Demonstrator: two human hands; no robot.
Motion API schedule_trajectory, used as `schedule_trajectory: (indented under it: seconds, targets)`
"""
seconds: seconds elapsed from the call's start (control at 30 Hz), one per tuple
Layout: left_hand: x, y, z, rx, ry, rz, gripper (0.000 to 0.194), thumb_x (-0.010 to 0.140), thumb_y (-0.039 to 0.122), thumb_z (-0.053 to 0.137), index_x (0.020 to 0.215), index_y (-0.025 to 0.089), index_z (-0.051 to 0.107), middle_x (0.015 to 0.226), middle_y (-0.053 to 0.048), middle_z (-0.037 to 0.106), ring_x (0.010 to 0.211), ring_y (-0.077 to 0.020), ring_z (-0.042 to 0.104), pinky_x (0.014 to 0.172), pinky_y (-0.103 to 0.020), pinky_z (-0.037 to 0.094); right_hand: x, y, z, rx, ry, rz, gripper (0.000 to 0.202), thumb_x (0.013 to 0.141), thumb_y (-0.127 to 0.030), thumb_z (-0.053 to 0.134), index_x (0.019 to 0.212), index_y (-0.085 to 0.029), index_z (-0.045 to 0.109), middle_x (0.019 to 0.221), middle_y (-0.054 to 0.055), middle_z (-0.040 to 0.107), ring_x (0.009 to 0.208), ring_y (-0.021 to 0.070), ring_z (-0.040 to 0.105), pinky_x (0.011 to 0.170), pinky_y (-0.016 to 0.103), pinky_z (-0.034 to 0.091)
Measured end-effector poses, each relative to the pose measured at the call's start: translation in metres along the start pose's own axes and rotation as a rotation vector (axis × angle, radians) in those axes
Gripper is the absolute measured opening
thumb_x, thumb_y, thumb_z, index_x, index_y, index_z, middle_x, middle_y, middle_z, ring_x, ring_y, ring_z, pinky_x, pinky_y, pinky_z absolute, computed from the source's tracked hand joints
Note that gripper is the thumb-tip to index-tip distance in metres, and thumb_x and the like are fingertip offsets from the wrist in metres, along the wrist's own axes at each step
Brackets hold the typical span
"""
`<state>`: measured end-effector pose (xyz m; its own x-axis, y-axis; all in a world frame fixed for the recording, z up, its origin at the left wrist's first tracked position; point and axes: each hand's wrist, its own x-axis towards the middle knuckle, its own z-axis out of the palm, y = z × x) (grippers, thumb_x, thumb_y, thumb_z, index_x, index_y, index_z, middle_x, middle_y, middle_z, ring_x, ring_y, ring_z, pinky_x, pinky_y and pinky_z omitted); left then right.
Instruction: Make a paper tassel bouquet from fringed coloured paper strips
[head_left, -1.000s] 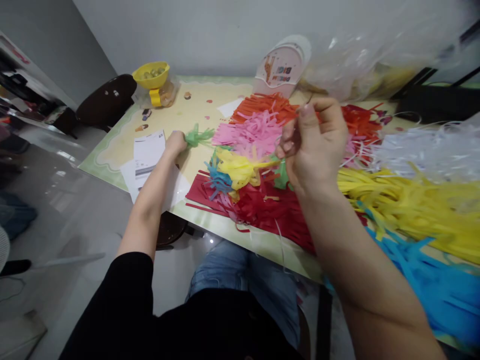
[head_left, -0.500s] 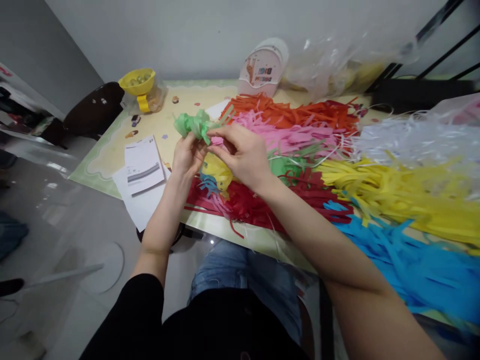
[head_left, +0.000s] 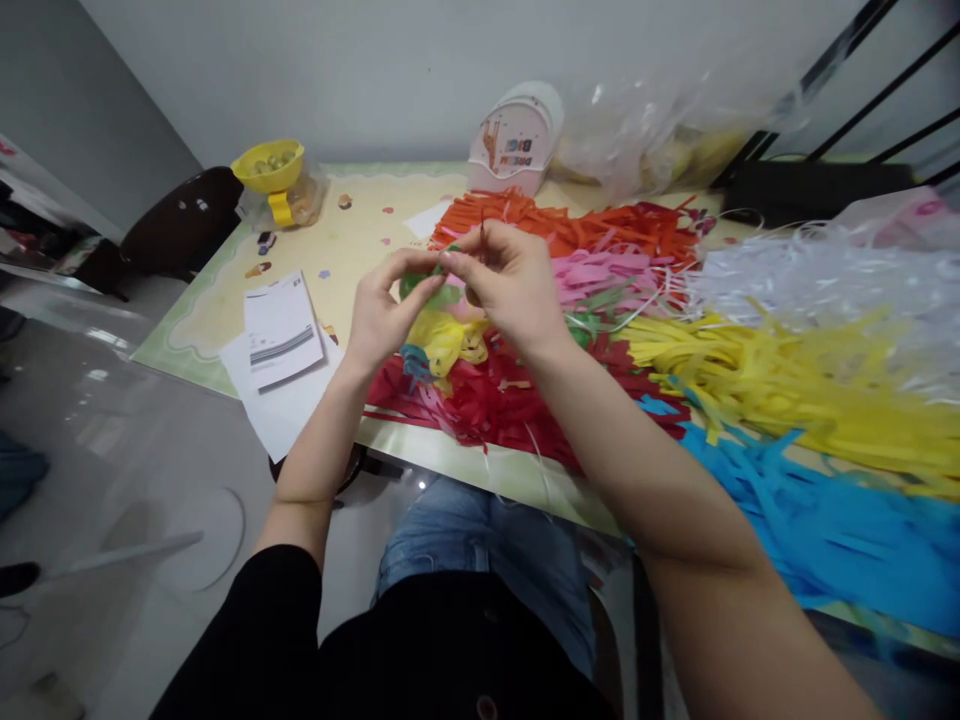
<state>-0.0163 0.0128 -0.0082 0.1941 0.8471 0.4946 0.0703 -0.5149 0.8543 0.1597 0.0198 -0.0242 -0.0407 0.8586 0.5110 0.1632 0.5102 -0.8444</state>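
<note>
My left hand (head_left: 391, 305) and my right hand (head_left: 517, 285) meet fingertip to fingertip above the table. Both are closed in a pinch on a green crepe-paper tassel (head_left: 418, 286), most of which is hidden behind the fingers. Right below them lie a yellow paper bunch (head_left: 452, 338), a small blue strip bunch (head_left: 415, 366) and a pile of dark red paper fringe (head_left: 502, 405). A pink fringe (head_left: 600, 278) and an orange-red fringe (head_left: 585, 232) lie just beyond my right hand.
Yellow fringe (head_left: 750, 400), blue fringe (head_left: 832, 520) and white fringe (head_left: 795, 285) spread over the right of the table. White papers (head_left: 283, 335) lie at the left. A yellow bowl (head_left: 268, 172) and a pink-and-white holder (head_left: 514, 140) stand near the wall.
The green tassel has gone from sticking up above my left hand to sitting lower, between and behind my hands. My left hand has turned, and its fingertips now meet those of my right.
</note>
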Motion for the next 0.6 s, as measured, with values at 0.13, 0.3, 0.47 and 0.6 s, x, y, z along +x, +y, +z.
schedule_trajectory:
  seconds: [0.13,0.3,0.47,0.6]
  targets:
    - [0.006,-0.008,0.005,-0.246,0.039,-0.181,0.015,0.089,0.034,0.086,0.095,0.022,0.078,0.086,-0.001,0.076,0.083,-0.0149,0.073,0.087,-0.03,0.059,-0.011,-0.01,-0.006,-0.124,0.0,-0.042,0.046,0.106,-0.066,0.048,0.113,-0.025,0.066,0.083,0.003,0.066,0.071,0.0169,0.06,0.068,0.031,0.051]
    - [0.006,-0.012,0.0,-0.359,0.03,-0.28,0.013,0.09,0.033,0.085,0.096,0.023,0.079,0.08,0.0,0.072,0.081,-0.0155,0.074,0.086,-0.031,0.06,-0.022,-0.031,-0.015,-0.345,-0.068,-0.126,0.035,0.106,-0.044,0.052,0.099,-0.02,0.077,0.097,0.008,0.08,0.089,0.0224,0.072,0.086,0.034,0.055]
    - [0.004,-0.008,0.001,-0.358,-0.013,-0.31,0.013,0.09,0.034,0.085,0.095,0.023,0.079,0.08,0.0,0.073,0.083,-0.0156,0.074,0.088,-0.031,0.06,-0.023,-0.035,-0.016,-0.307,-0.091,-0.082,0.031,0.102,-0.032,0.054,0.102,-0.019,0.082,0.102,0.008,0.083,0.09,0.0244,0.076,0.085,0.036,0.056]
    - [0.004,-0.008,0.0,-0.352,-0.006,-0.303,0.014,0.089,0.034,0.087,0.094,0.022,0.08,0.078,0.0,0.073,0.078,-0.014,0.072,0.084,-0.028,0.06,-0.023,-0.037,-0.017,-0.267,-0.082,-0.059,0.03,0.099,-0.028,0.055,0.101,-0.019,0.084,0.103,0.007,0.084,0.088,0.0234,0.077,0.086,0.037,0.058]
